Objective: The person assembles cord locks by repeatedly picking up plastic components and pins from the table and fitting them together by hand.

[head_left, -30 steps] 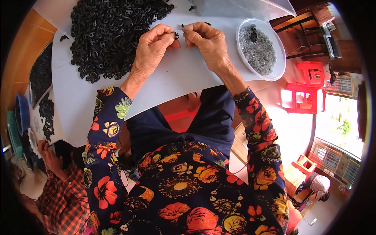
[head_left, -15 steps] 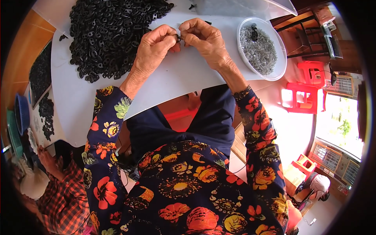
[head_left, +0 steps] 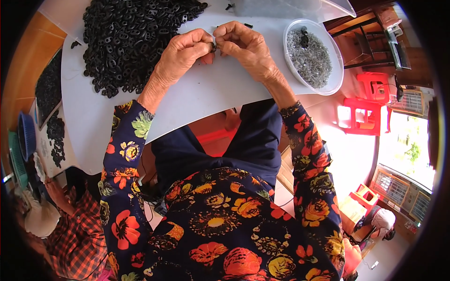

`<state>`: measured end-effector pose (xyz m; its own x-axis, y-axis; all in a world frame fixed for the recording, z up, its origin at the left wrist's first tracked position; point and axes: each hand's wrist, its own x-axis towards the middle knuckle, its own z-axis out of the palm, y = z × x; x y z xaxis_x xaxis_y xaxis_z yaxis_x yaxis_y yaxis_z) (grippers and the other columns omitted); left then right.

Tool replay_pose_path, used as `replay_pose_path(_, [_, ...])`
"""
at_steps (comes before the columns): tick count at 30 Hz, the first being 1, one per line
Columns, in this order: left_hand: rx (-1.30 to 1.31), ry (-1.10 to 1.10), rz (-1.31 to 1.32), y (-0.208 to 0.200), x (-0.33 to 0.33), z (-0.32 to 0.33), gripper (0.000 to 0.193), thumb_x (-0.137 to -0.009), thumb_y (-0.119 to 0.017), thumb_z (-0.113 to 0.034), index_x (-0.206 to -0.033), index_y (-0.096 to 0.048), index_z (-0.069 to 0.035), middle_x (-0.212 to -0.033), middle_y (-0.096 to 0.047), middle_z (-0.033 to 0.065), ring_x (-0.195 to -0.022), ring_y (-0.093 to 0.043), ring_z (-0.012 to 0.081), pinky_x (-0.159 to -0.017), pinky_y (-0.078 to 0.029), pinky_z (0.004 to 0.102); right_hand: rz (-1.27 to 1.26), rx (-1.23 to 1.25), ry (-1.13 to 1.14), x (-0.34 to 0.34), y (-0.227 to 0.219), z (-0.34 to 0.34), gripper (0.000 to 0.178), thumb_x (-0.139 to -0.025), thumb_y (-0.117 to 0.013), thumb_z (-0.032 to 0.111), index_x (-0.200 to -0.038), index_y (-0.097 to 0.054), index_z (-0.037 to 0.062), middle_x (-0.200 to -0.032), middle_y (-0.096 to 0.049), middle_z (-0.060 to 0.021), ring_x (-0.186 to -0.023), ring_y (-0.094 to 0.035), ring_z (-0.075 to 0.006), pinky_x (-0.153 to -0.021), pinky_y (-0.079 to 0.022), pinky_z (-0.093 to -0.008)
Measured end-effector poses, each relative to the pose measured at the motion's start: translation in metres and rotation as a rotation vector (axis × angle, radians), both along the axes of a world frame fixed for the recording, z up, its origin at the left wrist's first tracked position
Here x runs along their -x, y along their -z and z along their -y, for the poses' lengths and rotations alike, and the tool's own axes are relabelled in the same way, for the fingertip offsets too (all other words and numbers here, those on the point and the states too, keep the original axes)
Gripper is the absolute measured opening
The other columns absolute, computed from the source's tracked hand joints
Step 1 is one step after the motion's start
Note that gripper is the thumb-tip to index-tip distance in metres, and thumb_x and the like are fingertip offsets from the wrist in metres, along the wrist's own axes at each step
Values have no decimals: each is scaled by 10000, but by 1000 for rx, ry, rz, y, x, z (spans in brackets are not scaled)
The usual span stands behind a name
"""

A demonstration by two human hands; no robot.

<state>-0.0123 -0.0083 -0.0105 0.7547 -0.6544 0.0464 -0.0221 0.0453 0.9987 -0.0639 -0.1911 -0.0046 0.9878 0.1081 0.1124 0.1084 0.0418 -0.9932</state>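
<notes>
Over the white table (head_left: pixel 201 100), my two hands meet almost fingertip to fingertip. My left hand (head_left: pixel 185 51) is closed in a pinch on a small black plastic piece (head_left: pixel 213 48). Thumb and forefinger of my right hand (head_left: pixel 246 49) are pressed together right beside that piece; whatever they grip is too small and covered to make out. To the left lies a large heap of black oval pieces with two holes (head_left: pixel 126 47). On the right stands a clear round bowl (head_left: pixel 338 70) of tiny transparent plastic parts (head_left: pixel 311 63), with a few black bits on top.
A clear plastic bin (head_left: pixel 290 10) is at the table's far side, near a loose black piece (head_left: pixel 248 25). At lower left a person in a checked shirt (head_left: pixel 77 241) sits by a blue basket (head_left: pixel 26 133). Red stools (head_left: pixel 363 114) stand to the right.
My hands keep the same pinch at nearly the same spot. The left wrist and forearm have shifted slightly to the left.
</notes>
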Motion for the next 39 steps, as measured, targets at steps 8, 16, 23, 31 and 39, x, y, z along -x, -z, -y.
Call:
replay_pose_path(8, [22, 23, -13, 1, -2, 0, 122, -866, -520, -124, -831, -590, -31, -681, -578, -8, -648, -538, 58, -625, -448, 213, 0, 1, 0, 1, 4, 2, 187, -879, -565, 17, -1066, -577, 31, -912, -585, 0, -841, -540, -79, -755, -481, -241])
replay_pose_path(16, [-41, 2, 52, 0, 0, 0, 122, -863, -513, -129, -830, -580, -32, -671, -579, -12, -648, -537, 49, -611, -446, 210, 21, -10, -4, 3, 1, -1, 147, -862, -600, 23, -1008, -589, 18, -829, -595, 14, -779, -576, -55, -734, -486, -220])
replay_pose_path(23, [-35, -30, 104, 2, 0, 2, 120, -861, -508, -123, -839, -576, -27, -674, -583, -10, -649, -540, 54, -624, -453, 214, 22, -30, 49, 3, 4, -1, 176, -855, -590, 17, -1032, -590, 23, -861, -610, 4, -797, -573, -59, -747, -488, -227])
replay_pose_path(31, [-23, -24, 74, 1, 1, 1, 119, -861, -510, -114, -841, -585, -24, -671, -591, -7, -651, -543, 54, -628, -459, 214, 38, -15, 68, 3, 5, -2, 169, -865, -581, 27, -1034, -588, 20, -873, -618, -4, -797, -573, -56, -744, -486, -220])
replay_pose_path(39, [-33, -28, 83, 0, 1, 1, 120, -863, -515, -113, -855, -589, -19, -672, -591, -6, -648, -549, 57, -628, -460, 213, 36, -6, 62, 4, 4, -2, 162, -868, -579, 31, -1029, -585, 14, -871, -618, 0, -793, -571, -50, -737, -482, -219])
